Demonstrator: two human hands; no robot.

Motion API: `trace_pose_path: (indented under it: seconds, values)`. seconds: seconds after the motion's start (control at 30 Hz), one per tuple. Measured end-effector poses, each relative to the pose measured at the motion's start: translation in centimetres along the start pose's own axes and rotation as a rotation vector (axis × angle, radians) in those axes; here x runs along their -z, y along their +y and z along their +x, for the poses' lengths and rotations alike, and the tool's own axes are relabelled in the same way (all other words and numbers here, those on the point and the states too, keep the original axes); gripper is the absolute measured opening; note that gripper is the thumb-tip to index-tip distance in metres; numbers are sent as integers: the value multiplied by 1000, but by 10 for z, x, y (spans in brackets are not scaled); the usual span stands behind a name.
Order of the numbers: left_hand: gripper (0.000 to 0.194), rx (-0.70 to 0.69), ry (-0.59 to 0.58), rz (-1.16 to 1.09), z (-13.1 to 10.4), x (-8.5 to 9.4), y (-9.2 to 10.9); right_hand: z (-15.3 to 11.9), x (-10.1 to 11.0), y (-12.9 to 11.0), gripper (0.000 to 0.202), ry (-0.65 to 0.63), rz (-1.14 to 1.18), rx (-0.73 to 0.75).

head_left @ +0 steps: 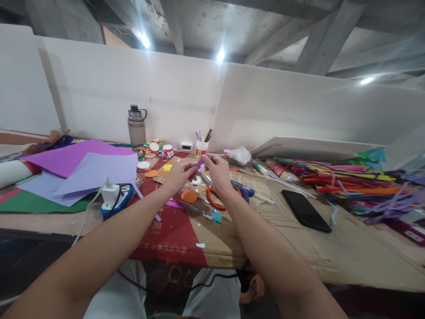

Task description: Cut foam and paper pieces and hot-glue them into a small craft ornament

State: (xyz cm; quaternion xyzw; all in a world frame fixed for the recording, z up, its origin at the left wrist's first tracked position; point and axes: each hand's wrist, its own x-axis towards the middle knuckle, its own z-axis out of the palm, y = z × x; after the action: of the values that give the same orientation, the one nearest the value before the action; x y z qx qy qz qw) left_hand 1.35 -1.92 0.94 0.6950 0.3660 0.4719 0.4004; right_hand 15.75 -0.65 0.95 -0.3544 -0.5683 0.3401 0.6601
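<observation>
A small purple paper strip is held between my two hands above the middle of the table. My left hand pinches its left end with thumb and fingers. At the other end, my right hand is closed on the same strip. Just below the hands lie an orange disc, scissors with orange-red handles and a blue glue gun. A turquoise piece sits at the end of a thin stick nearer to me.
Purple and lilac paper sheets and a blue power strip lie at the left. Behind stand a water bottle and a pen cup. A black phone and coloured pipe cleaners occupy the right.
</observation>
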Motion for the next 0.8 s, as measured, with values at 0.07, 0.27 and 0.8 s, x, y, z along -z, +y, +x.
trace_pose_path:
  seconds: [0.07, 0.27, 0.8]
  values:
    - [24, -36, 11, 62, -1, 1, 1, -1, 0, -3, 25, 5, -10, 9]
    - [28, -77, 20, 77, 0, 2, -3, -4, 0, -8, 28, 42, -83, 91]
    - [26, 67, -62, -144, 5, 4, -8, -3, 3, -11, 26, 75, -89, 38]
